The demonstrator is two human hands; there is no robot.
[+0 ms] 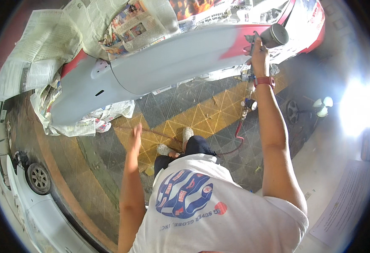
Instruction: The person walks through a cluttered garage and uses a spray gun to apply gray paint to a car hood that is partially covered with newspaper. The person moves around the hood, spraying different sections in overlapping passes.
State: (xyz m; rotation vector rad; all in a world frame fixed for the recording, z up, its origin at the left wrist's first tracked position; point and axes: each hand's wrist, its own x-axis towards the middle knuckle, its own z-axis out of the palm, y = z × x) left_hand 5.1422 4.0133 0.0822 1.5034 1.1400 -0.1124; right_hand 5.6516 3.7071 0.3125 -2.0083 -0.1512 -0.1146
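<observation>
A: How many hands are showing, and what is each one doing?

B: Two. The right hand [258,52] is grasping one spray gun [270,39] with one grey cup, at the far right, by the car's right end. The left hand [136,134], slightly blurred, is hanging empty and released, fingers extended, nearer and left of the middle. One red wristband [264,81] is circling the right wrist.

A: What is lying before the person?

B: One long grey car panel [172,55] is stretching across the far side, with red paint showing at its right end and one dark slot sitting toward its left. Newspaper sheets [140,29] are covering the parts around it, overlapping too much for a sure count. Whether the gun is touching the panel is not showing clearly.

A: And below the gun?

B: One round gauge [253,104] is hanging under the right hand, and one red hose [238,128] is running down from its fitting. Two shoes [188,133] are standing on the yellow and grey floor [218,103].

A: Anything farther out?

B: One pale second car [54,219] is standing near left, showing one clear wheel [38,178]; one fan [328,101] is standing at the right.
</observation>
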